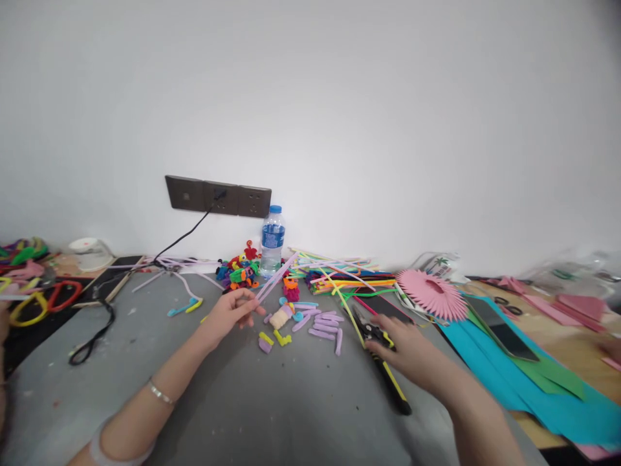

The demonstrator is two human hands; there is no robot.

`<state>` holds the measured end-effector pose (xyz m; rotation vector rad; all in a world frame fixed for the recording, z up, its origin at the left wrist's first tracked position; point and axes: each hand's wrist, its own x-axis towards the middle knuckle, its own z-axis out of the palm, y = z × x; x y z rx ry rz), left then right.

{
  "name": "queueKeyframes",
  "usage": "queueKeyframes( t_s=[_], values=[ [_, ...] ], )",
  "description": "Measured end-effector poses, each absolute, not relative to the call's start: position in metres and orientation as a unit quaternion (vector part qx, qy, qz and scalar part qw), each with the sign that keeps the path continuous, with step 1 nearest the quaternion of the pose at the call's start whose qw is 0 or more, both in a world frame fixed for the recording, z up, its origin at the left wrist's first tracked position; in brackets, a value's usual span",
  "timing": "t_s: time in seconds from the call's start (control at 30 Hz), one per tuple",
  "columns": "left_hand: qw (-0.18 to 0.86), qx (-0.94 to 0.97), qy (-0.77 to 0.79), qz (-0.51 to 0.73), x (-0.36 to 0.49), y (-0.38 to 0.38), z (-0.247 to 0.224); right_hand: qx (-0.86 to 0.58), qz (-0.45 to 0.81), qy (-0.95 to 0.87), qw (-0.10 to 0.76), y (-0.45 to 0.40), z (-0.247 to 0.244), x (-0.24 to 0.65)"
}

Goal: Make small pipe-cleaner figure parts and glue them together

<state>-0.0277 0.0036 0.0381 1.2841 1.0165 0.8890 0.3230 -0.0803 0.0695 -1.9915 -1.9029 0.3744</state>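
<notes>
My left hand (237, 310) pinches a few lilac pipe cleaners (277, 278) that point up and away over the grey table. My right hand (405, 346) has its thumb and fingers on a pair of black-and-yellow pliers (391, 378), near the pivot; the handles lie towards me. A yellow pipe cleaner (347, 307) runs beside the jaws. Between my hands lie several short folded lilac pieces (326, 327), a small beige-and-lilac figure (282, 316) and yellow bent bits (282, 338).
A water bottle (272, 243) stands against the wall by colourful pipe-cleaner figures (239, 272). Behind is a pile of pipe cleaners (359, 275). At right are a pink paper fan (431, 294), blue sheets (514, 382) and a phone (504, 330). A black cable (187, 234) and scissors (29, 310) are left.
</notes>
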Motion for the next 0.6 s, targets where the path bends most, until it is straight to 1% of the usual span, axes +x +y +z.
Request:
queueKeyframes(
  t_s=[0.03, 0.07, 0.1, 0.13, 0.17, 0.3, 0.37, 0.4, 0.43, 0.47, 0.53, 0.57, 0.6],
  values=[
    [0.596, 0.556, 0.436, 0.383, -0.027, 0.004, 0.038, -0.752, 0.105, -0.641, 0.115, -0.091, 0.060, 0.332],
    [0.597, 0.557, 0.433, 0.382, -0.026, 0.003, 0.037, -0.771, 0.086, -0.624, 0.089, -0.100, 0.051, 0.339],
    [0.599, 0.560, 0.430, 0.379, -0.025, 0.003, 0.037, -0.773, 0.074, -0.623, 0.095, -0.107, 0.045, 0.342],
    [0.600, 0.565, 0.426, 0.373, -0.024, 0.003, 0.036, -0.764, 0.073, -0.629, 0.125, -0.111, 0.040, 0.341],
    [0.600, 0.573, 0.421, 0.366, -0.023, 0.002, 0.035, -0.745, 0.081, -0.638, 0.176, -0.112, 0.039, 0.337],
    [0.590, 0.627, 0.392, 0.324, -0.019, -0.003, 0.035, -0.638, 0.192, -0.617, 0.419, -0.097, 0.045, 0.285],
    [0.591, 0.642, 0.379, 0.307, -0.018, -0.005, 0.036, -0.564, 0.284, -0.595, 0.498, -0.082, 0.047, 0.254],
    [0.592, 0.645, 0.377, 0.304, -0.018, -0.006, 0.037, -0.528, 0.331, -0.583, 0.521, -0.075, 0.047, 0.242],
    [0.593, 0.644, 0.376, 0.303, -0.018, -0.006, 0.038, -0.508, 0.350, -0.574, 0.538, -0.068, 0.047, 0.235],
    [0.593, 0.642, 0.378, 0.306, -0.018, -0.006, 0.039, -0.507, 0.339, -0.570, 0.550, -0.064, 0.046, 0.232],
    [0.590, 0.629, 0.389, 0.325, -0.019, -0.006, 0.041, -0.564, 0.243, -0.581, 0.534, -0.063, 0.043, 0.240],
    [0.587, 0.618, 0.398, 0.339, -0.019, -0.006, 0.043, -0.616, 0.174, -0.585, 0.497, -0.066, 0.041, 0.250],
    [0.585, 0.605, 0.407, 0.355, -0.020, -0.005, 0.044, -0.674, 0.111, -0.589, 0.433, -0.072, 0.039, 0.262]
  ],
)
